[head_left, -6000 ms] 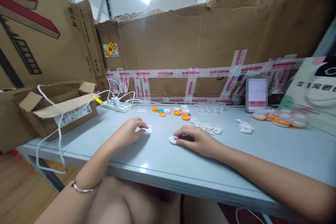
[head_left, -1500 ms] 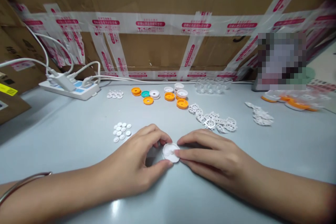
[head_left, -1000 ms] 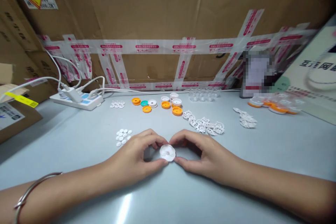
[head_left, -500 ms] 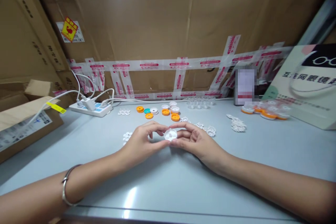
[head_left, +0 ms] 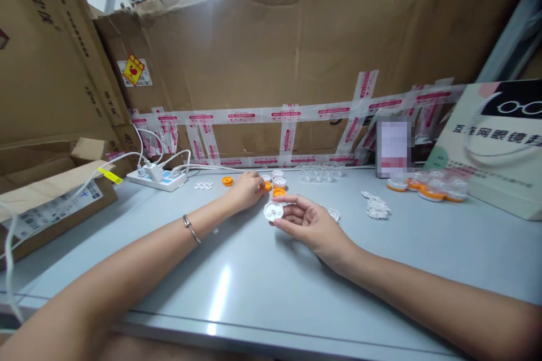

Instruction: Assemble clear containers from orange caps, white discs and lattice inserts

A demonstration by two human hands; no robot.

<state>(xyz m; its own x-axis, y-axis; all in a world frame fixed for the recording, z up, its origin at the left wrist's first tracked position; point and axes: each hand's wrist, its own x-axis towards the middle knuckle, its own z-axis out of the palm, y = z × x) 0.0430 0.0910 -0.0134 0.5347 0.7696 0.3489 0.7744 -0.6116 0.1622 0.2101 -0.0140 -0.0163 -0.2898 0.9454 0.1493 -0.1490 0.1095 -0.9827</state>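
My right hand (head_left: 311, 221) holds a small round white part (head_left: 273, 211) between thumb and fingertips above the middle of the table. My left hand (head_left: 248, 190) reaches further back, its fingertips at an orange ring (head_left: 267, 186) in the group of round parts; whether they grip it is unclear. Right of those fingers lie a white ring (head_left: 279, 182) and another orange ring (head_left: 278, 193). One more orange ring (head_left: 227, 181) is to the left. A white openwork piece (head_left: 334, 214) lies partly hidden behind my right hand.
A power strip (head_left: 163, 180) with cables and an open carton (head_left: 97, 194) are at the left. Clear cups (head_left: 324, 172) line the back. White openwork pieces (head_left: 376, 206), a phone (head_left: 393, 149), orange-and-white assembled pieces (head_left: 432, 193) and a paper bag (head_left: 486, 175) stand or lie at the right.
My left hand has let go of the white part and moved back to the rings. My right hand still holds the part. The view has tilted up.
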